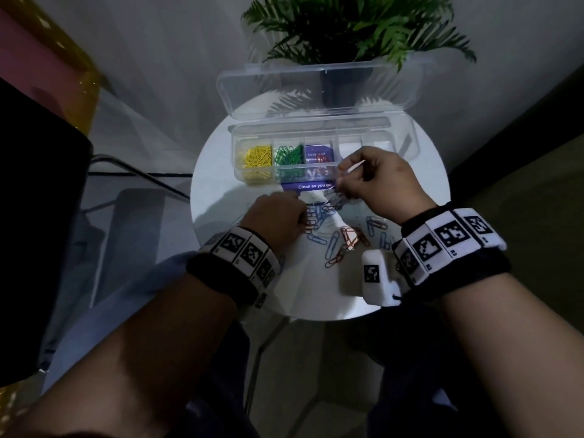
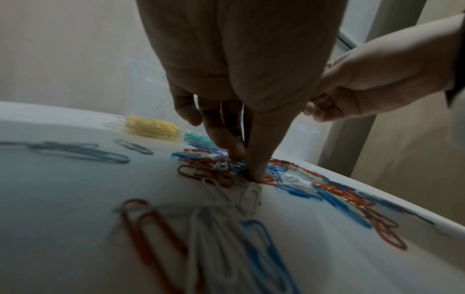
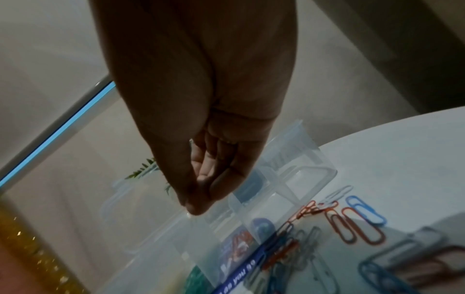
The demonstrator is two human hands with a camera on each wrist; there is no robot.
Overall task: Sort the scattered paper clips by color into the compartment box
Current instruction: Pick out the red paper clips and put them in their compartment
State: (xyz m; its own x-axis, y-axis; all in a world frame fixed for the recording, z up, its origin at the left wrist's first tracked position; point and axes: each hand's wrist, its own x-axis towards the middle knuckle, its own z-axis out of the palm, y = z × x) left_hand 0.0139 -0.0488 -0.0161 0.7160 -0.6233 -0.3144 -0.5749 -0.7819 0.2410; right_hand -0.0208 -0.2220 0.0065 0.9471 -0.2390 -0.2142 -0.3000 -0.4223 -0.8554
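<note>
A clear compartment box stands open at the back of the round white table. It holds yellow clips, green clips and a few red clips in separate compartments. Loose red, blue and white clips lie scattered in front of it. My left hand points down into this pile, thumb and forefinger closing on a clip. My right hand hovers over the box's front wall with its fingertips pinched together on something small and pale.
A purple card lies under the box. A potted plant stands behind the raised lid. The table's edge is close behind my wrists. A dark object fills the left side, beyond the table.
</note>
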